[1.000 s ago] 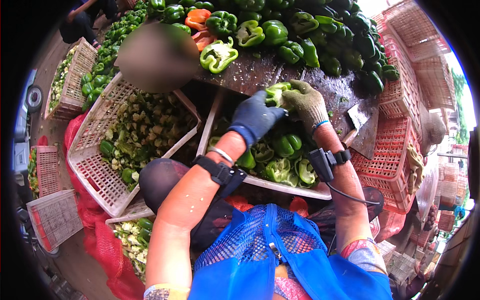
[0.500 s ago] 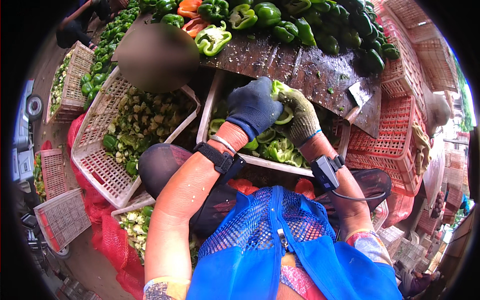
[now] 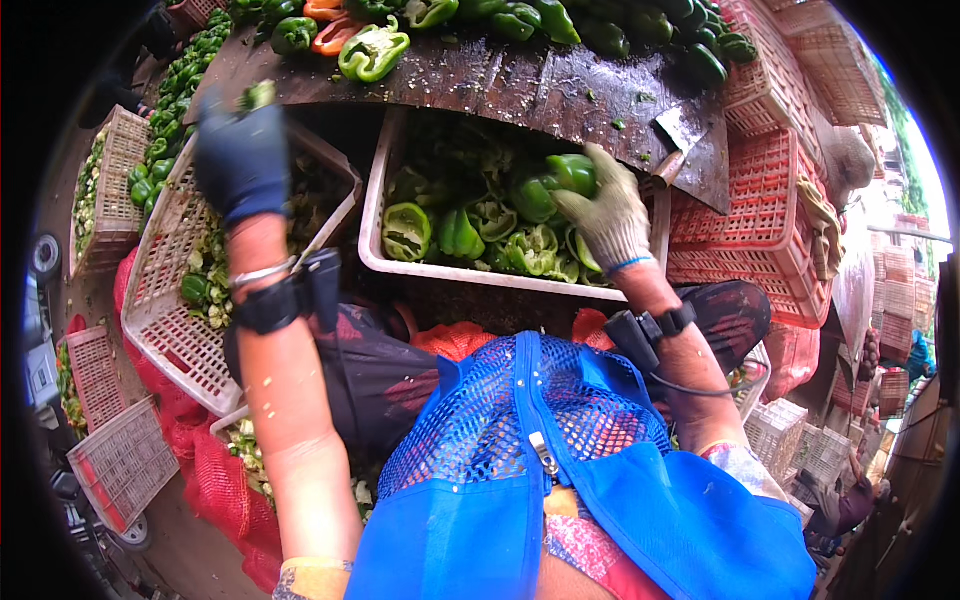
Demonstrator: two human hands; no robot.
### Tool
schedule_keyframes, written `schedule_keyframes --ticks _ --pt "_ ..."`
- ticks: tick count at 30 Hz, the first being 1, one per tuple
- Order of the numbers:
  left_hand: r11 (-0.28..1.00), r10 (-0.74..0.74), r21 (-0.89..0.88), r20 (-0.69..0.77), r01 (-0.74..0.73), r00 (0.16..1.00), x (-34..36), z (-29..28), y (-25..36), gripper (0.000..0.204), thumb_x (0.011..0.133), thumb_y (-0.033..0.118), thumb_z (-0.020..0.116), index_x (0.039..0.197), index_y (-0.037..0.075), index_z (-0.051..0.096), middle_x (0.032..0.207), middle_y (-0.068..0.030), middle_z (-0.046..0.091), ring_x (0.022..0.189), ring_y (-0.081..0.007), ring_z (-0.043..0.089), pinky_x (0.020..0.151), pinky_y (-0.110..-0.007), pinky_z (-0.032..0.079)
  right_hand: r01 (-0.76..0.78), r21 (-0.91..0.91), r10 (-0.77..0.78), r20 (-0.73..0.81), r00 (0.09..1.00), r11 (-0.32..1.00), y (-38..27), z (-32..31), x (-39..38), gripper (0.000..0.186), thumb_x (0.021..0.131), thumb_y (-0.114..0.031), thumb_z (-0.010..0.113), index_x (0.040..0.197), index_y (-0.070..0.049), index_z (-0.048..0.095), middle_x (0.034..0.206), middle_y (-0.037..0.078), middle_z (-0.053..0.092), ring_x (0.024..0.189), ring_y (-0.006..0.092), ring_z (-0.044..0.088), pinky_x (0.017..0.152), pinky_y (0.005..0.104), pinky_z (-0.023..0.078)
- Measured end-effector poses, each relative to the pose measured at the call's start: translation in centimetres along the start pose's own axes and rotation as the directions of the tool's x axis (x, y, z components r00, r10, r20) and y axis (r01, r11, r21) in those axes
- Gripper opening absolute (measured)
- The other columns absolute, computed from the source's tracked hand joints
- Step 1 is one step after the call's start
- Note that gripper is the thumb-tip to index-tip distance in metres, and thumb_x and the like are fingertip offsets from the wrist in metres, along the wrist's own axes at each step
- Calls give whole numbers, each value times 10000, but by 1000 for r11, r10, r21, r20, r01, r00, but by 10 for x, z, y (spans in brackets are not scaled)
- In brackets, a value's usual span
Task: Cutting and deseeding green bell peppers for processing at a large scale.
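Note:
My left hand [image 3: 243,160], in a dark blue glove and blurred, is raised over the left white crate [image 3: 165,340] of pepper scraps, closed on a small pale-green pepper piece [image 3: 258,95] at its top. My right hand [image 3: 608,215], in a pale knit glove, grips a green pepper [image 3: 570,172] over the middle white crate [image 3: 368,225], which holds cut and whole green peppers. Beyond them is a wooden board [image 3: 450,80] with piled green peppers, a cut one [image 3: 372,50] and some orange ones. A wide blade [image 3: 674,127] with a wooden handle lies at the board's right end.
Red stacked crates [image 3: 750,260] stand at right, more crates [image 3: 880,300] behind. At left are red mesh sacks [image 3: 232,505], a scrap crate [image 3: 105,200], a tilted pale crate [image 3: 120,462] and vehicle wheels [image 3: 45,255]. A person [image 3: 855,500] is at lower right.
My hands, earlier together on one pepper, have separated: the left moved up-left with a small piece, the right stayed right above the middle crate. The view has shifted, showing more of that crate.

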State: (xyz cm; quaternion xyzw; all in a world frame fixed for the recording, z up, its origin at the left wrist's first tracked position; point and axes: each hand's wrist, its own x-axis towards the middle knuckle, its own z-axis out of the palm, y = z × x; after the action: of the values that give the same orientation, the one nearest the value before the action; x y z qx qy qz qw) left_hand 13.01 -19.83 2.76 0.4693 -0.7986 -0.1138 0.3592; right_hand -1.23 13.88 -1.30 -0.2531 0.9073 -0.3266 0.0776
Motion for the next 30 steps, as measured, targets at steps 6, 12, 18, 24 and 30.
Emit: schedule_keyframes --ticks 6,12,18,24,30 --pt "900 74 -434 36 -51 997 -26 0 8 580 767 159 799 1292 -4 613 1113 -223 712 963 -311 715 839 -400 554 132 -703 88 267 960 699 69 15 -2 638 720 -468 758 1253 -142 628 1178 208 609 1094 414 576 905 517 469" --pt "857 145 -516 249 5 958 -39 10 39 484 822 62 750 1281 -23 622 1173 -191 698 1034 -229 694 911 -345 548 -48 -831 379 200 904 554 157 26 83 529 792 -480 704 1208 -154 671 1135 194 655 1012 400 640 821 512 530" --pt "868 201 -496 346 -3 917 -41 21 60 422 844 24 731 1250 -42 636 1141 -142 715 1017 -174 683 903 -306 545 142 -816 393 413 821 560 214 21 101 500 826 -533 670 1143 -148 703 1053 197 701 924 381 686 770 493 559" --pt "826 111 -554 348 108 931 -49 12 59 391 849 36 735 1226 -29 658 1117 -130 727 989 -155 691 898 -287 539 387 -684 163 593 788 618 91 -9 11 319 833 -361 684 1044 -127 731 985 213 697 939 365 689 809 499 566" --pt "811 241 -582 255 -50 936 -38 20 67 367 824 79 757 1172 -12 681 1009 -142 749 906 -162 715 828 -297 554 295 -618 132 550 825 729 186 29 42 360 898 -286 596 1181 -77 672 1180 227 664 1068 394 659 879 470 548"
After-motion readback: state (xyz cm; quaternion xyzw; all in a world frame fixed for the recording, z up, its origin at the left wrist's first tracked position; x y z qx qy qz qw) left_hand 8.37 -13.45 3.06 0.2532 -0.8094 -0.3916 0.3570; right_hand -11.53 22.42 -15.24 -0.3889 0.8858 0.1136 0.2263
